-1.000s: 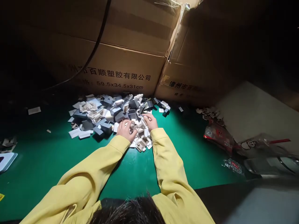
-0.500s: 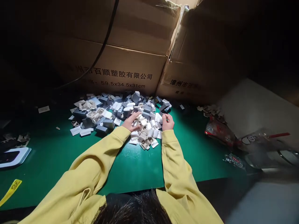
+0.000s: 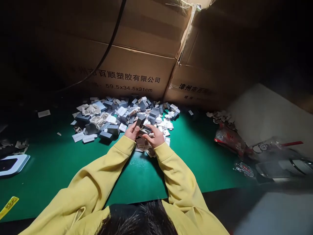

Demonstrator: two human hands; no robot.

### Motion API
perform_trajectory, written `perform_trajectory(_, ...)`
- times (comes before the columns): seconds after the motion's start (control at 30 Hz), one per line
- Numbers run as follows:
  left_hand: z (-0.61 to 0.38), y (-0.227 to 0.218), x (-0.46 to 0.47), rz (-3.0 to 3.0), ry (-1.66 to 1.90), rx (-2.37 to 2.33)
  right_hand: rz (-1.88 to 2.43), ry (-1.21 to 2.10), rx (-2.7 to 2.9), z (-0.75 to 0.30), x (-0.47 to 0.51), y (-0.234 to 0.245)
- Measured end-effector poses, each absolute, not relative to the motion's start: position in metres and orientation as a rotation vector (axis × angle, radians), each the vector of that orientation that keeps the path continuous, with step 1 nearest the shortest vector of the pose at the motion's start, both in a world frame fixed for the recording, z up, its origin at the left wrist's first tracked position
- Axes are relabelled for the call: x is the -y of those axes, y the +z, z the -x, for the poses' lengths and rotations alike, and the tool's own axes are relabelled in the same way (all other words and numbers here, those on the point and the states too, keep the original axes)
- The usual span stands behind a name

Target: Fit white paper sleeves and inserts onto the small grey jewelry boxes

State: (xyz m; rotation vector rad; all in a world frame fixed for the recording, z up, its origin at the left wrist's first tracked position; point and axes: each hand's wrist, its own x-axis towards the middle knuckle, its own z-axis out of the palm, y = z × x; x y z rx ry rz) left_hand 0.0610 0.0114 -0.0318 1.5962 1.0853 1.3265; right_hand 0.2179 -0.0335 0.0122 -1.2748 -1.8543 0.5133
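Note:
My left hand (image 3: 132, 132) is closed on a small dark grey box (image 3: 141, 120), whose tall dark part stands up beside the fingers. From the other side my right hand (image 3: 156, 136) grips the lower part of the same box, thumb and fingers round its edge. The box looks opened, with a pale inside showing between the hands; whether its two parts are joined I cannot tell. Around and under the hands spreads a pile of small grey boxes (image 3: 113, 129) and folded white card pieces (image 3: 167, 124).
Large cardboard cartons (image 3: 137, 65) stand behind the pile on the green table (image 3: 200, 163). A black cable (image 3: 107, 52) hangs in front of them. At left lie a phone (image 3: 12, 164) and a yellow strip (image 3: 9, 206); at right, a red plastic packet (image 3: 228, 138) and a clear container (image 3: 281, 168).
Both hands have come together over the front of the pile, my right one moving left. The small dark box is now held between them, raised above the card pieces.

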Motion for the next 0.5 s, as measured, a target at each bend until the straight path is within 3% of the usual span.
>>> perform_trajectory(0.23,-0.037,-0.020,-0.005,-0.516,1.283,-0.899,1.599,0.242,2.272,-0.259,0.026,0.002)
perform_trajectory(0.5,-0.048,-0.004,0.003,-0.420,0.943,-0.689,1.813,0.010,1.829,-0.314,0.021,-0.012)
